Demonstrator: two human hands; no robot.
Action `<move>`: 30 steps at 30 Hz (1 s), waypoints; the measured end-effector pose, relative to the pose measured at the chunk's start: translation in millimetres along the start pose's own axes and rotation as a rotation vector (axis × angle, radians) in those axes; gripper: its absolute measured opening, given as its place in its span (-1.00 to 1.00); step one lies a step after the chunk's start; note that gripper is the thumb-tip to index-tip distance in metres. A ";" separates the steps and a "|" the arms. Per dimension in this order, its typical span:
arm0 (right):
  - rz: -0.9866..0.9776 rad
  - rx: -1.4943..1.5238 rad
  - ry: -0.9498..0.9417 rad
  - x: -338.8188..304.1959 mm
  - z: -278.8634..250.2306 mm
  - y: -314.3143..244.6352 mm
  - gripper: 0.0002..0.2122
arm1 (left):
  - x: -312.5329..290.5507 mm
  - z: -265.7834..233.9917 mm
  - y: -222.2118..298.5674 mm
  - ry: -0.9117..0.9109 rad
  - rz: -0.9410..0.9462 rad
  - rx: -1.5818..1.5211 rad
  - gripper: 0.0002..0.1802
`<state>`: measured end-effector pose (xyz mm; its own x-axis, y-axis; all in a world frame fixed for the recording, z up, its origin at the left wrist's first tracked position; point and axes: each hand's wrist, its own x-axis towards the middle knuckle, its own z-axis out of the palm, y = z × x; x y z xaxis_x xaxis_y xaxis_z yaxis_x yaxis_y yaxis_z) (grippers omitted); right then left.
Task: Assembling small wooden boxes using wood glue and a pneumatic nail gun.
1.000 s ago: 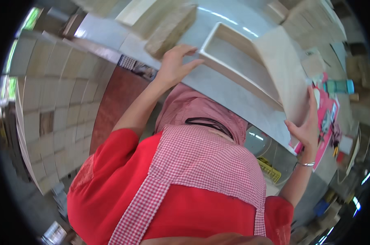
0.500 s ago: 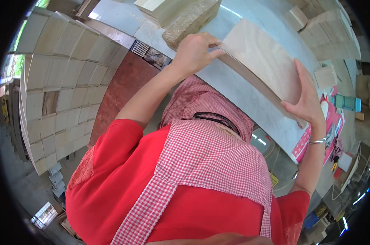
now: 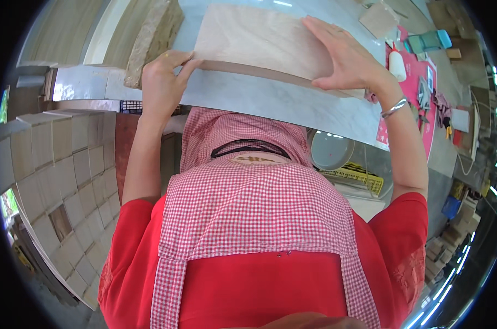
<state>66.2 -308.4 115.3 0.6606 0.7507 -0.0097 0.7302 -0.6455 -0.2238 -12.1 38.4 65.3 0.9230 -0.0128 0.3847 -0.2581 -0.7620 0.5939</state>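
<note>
Your hands are both on the pale wooden board (image 3: pixel 259 41), which now lies flat on the grey tabletop (image 3: pixel 281 104). Your left hand (image 3: pixel 163 77) pinches the board's near left corner, thumb and fingers closed on its edge. Your right hand (image 3: pixel 344 55) rests open, palm down and fingers spread, on the board's top face near its right end, pressing rather than gripping. The two hands are well apart, one at each end of the board.

A second ago the piece looked like an open wooden box held up and tilted, with your right hand low at its far right side. Half a second ago it was already turned so its broad face showed, still slanted. Now that face is level with the tabletop and its brown near edge runs along in front of you. Your right hand has come up onto the top, while your left has stayed at the left corner.

A rough stone-like block (image 3: pixel 155 38) sits just left of the board, near your left hand. To the right, a pink mat (image 3: pixel 415 71) carries a white bottle (image 3: pixel 396 63) and small tools, with a teal object (image 3: pixel 432 41) beyond it.
</note>
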 end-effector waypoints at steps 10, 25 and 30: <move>0.018 -0.036 -0.031 4.8 5.3 1.3 -0.06 | 1.6 -4.4 7.1 -0.081 -0.046 0.056 -0.77; 0.565 0.229 0.483 -119.6 14.4 -1.9 -0.86 | 2.5 -6.3 7.5 -0.123 -0.072 0.144 -0.75; 0.664 0.268 0.442 -131.4 34.8 -17.3 -0.88 | 7.2 -6.1 4.6 -0.105 -0.018 0.113 -0.75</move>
<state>-39.3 -391.0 86.6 0.9866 0.0666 0.1490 0.1366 -0.8365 -0.5307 -8.4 38.8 75.1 0.9534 -0.0615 0.2953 -0.2130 -0.8307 0.5144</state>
